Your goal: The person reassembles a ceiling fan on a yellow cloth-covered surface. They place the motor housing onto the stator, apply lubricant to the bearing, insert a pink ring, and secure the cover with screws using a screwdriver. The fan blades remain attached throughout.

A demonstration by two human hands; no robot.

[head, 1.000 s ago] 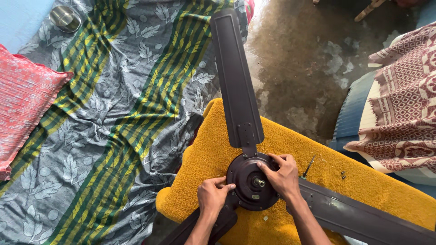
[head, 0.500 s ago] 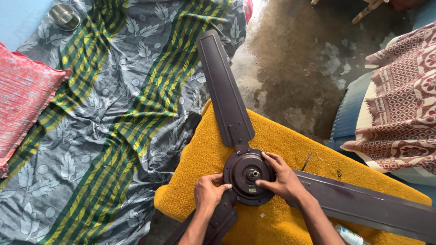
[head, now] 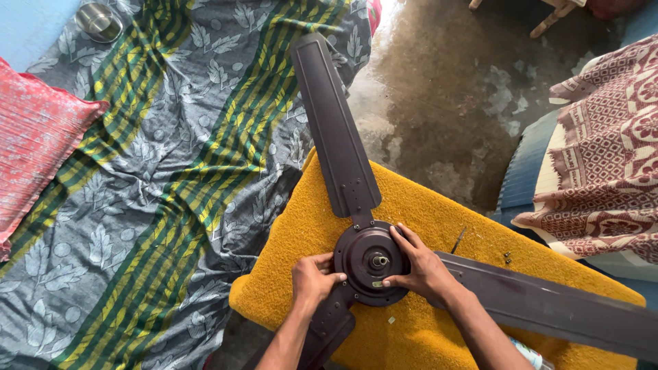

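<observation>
Both hands' fingers [head: 401, 236] grip fan hub [head: 367, 264].

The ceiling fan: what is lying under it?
Under the ceiling fan lies a yellow mat, over the patterned sheet. The mat beneath the hub and blades is covered.

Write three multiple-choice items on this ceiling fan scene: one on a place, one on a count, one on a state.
1. Where does the fan hub rest?
A. on the yellow cushion
B. on the bare floor
C. on the red pillow

2. How many fan blades show?
A. two
B. three
C. five

3. How are the hands placed?
A. both lifted off the fan
B. both on the hub's rim
C. one holds a steel bowl

Answers:
1 A, yellow cushion lies under the hub.
2 B, three dark blades leave the hub.
3 B, the left hand and right hand press the rim from either side.
</observation>
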